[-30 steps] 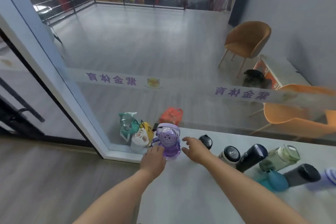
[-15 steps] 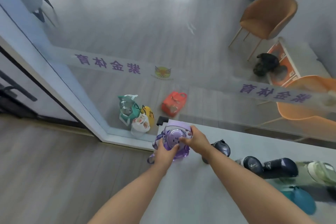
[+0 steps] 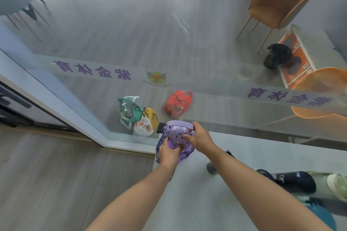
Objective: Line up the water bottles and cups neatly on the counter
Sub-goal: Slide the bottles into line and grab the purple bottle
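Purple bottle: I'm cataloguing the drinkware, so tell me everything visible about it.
The purple bottle looks like glossy lilac plastic, seen from above. Its lid bears a cartoon cat face; a handle arches over the far side, and a purple strap with white lettering drapes beneath. It stands at the counter's far left corner. The left hand grips its near side; the right hand holds its right side, touching the lid.

Bare left hand (image 3: pixel 168 153) and right hand (image 3: pixel 201 139), bare forearms (image 3: pixel 244 180).
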Demonstrator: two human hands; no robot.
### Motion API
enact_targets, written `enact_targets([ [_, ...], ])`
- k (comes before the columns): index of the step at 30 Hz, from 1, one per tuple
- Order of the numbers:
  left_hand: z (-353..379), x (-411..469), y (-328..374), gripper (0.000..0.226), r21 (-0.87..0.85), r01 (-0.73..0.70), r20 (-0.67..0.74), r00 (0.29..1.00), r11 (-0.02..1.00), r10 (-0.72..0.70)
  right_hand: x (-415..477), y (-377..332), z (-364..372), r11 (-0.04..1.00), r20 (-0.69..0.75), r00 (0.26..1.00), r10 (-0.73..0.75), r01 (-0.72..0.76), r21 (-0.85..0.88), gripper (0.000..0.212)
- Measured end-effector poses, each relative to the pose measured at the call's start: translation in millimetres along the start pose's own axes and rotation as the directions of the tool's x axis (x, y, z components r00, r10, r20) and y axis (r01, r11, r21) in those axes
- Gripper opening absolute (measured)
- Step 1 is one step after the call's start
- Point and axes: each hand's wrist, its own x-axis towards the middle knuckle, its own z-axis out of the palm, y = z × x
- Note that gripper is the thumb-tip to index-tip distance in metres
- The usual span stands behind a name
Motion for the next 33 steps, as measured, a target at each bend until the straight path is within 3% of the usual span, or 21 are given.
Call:
enact_targets([
  [5,8.8,18.8,14.5,0.06,0.116,0.009,-0.031,1.0,0.993,-0.005,24.7,0.3,-10.1,1.0,0.009,1.0,-0.002,0.002,-0.006,0.029],
  [26,18.4,38.0,23.2,0.074,0.134,0.001,-0.02,1.0,0.991,0.001,49.9,8.6,-30.4,0.999,0.056,0.998,-0.019,0.021,-0.035,0.028],
  [30,11.8,26.5,21.1,0.054,0.157,0.018,0.012,1.0,0.987,-0.02,31.6,16.9,-43.9,0.997,0.062,0.998,0.001,0.004,-0.079,0.045],
  [33,8.0,14.1,19.9,0.034,0.245,-0.041,0.095,0.995,0.969,0.018,9.8,27.4,-60.5,0.99,0.075,0.997,0.018,-0.008,-0.144,0.043],
])
